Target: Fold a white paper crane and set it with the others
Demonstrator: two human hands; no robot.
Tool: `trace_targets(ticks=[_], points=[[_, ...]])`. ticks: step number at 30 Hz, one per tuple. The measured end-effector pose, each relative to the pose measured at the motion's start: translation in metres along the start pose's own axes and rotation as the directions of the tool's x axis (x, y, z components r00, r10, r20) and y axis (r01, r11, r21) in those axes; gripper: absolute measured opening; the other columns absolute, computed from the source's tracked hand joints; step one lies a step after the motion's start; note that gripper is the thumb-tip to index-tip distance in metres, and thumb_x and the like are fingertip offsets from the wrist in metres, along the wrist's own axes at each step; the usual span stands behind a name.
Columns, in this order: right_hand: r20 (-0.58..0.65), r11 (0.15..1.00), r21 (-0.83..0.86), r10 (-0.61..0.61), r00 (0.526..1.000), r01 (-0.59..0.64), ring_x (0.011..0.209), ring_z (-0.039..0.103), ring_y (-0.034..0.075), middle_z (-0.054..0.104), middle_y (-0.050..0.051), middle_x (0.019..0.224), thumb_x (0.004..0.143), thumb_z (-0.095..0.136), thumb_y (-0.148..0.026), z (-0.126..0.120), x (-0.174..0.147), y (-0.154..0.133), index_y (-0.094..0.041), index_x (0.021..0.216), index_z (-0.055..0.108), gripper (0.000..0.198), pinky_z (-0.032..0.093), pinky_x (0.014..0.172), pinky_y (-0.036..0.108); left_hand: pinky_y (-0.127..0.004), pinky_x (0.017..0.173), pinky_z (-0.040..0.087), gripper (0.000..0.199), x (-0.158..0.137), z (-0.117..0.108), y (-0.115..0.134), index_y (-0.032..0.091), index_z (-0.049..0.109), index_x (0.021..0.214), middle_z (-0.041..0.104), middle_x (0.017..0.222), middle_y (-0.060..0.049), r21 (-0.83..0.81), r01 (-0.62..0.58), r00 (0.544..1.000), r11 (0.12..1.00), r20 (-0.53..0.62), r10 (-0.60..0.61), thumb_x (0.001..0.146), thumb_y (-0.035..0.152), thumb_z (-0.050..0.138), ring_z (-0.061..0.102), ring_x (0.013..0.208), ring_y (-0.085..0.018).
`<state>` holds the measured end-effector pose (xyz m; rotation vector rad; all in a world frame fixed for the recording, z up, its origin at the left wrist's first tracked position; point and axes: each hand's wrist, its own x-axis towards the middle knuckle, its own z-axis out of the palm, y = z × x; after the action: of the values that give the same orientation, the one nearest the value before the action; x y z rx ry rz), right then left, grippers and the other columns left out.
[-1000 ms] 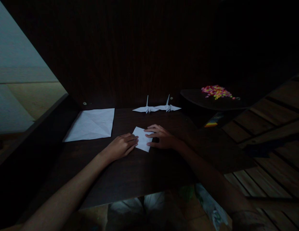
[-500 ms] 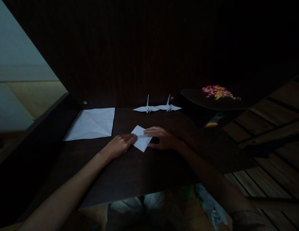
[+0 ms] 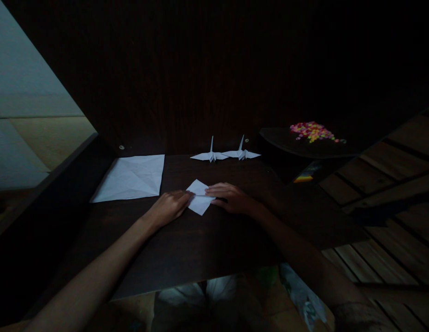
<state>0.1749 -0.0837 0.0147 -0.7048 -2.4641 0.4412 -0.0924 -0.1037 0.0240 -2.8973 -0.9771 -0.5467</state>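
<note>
A small white folded paper (image 3: pixel 199 205) lies on the dark desk, diamond-shaped, with a crease or flap edge running across its middle. At its left corner, the fingers of my left hand (image 3: pixel 173 205) are closed and press on the paper. My right hand (image 3: pixel 231 197) has the right corner between its thumb and fingers. Both hands partly cover the paper's side corners. Behind it stand two white paper cranes (image 3: pixel 212 156) side by side, their wings overlapping, near the back panel.
A larger creased white sheet (image 3: pixel 134 177) lies at the left of the desk (image 3: pixel 186 253). On a rounded dark shelf (image 3: pixel 279 139) at the right sits a pile of small colourful pieces (image 3: pixel 313 132). A raised side board (image 3: pixel 44 184) borders the left. A plastic bag (image 3: pixel 304 295) is below at the right.
The small folded paper has turned and shifted slightly left. My right thumb has moved up onto its right corner, and my left hand has slid a little left.
</note>
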Motion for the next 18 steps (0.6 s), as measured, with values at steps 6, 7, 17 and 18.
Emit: trace_targets(ticks=[6, 7, 17, 18], points=[[-0.028, 0.999, -0.043, 0.012, 1.000, -0.013, 0.103, 0.061, 0.020, 0.069, 0.007, 0.113, 0.096, 0.045, -0.026, 0.001, 0.005, -0.004, -0.020, 0.112, 0.067, 0.028, 0.050, 0.090, 0.039, -0.032, 0.087, 0.053, 0.033, 0.005, -0.009, 0.009, 0.014, 0.061, 0.113, 0.070, 0.105, -0.011, -0.068, 0.044, 0.999, 0.997, 0.009, -0.044, 0.097, 0.034, 0.039, 0.067, 0.095, -0.020], [-0.037, 0.999, -0.047, 0.010, 0.999, -0.012, 0.101, 0.062, 0.020, 0.070, 0.007, 0.111, 0.096, 0.044, -0.026, 0.000, 0.005, -0.005, -0.019, 0.111, 0.068, 0.029, 0.051, 0.089, 0.038, -0.034, 0.087, 0.053, 0.037, 0.005, -0.009, 0.010, 0.013, 0.060, 0.115, 0.070, 0.106, -0.012, -0.077, 0.045, 0.999, 0.996, 0.017, -0.044, 0.095, 0.039, 0.043, 0.067, 0.096, -0.022], [-0.188, 0.948, 0.244, 0.253, 0.949, -0.204, 0.081, 0.063, 0.018, 0.071, 0.005, 0.090, 0.089, 0.057, -0.038, -0.013, 0.008, -0.024, -0.018, 0.094, 0.069, 0.024, 0.050, 0.079, 0.033, -0.024, 0.066, 0.050, 0.030, 0.010, -0.009, 0.028, 0.015, 0.071, 0.097, 0.073, 0.086, -0.005, -0.608, 0.381, 0.896, 0.697, 0.055, -0.442, 0.088, 0.040, 0.057, 0.067, 0.073, -0.017], [-0.167, 0.913, 0.321, 0.318, 0.933, -0.253, 0.080, 0.064, 0.018, 0.071, 0.005, 0.088, 0.085, 0.061, -0.039, -0.015, 0.008, -0.025, -0.018, 0.091, 0.070, 0.024, 0.050, 0.077, 0.032, -0.024, 0.064, 0.050, 0.032, 0.011, -0.011, 0.029, 0.014, 0.071, 0.096, 0.073, 0.085, -0.005, -0.685, 0.412, 0.873, 0.600, 0.109, -0.475, 0.086, 0.042, 0.059, 0.067, 0.073, -0.018]])
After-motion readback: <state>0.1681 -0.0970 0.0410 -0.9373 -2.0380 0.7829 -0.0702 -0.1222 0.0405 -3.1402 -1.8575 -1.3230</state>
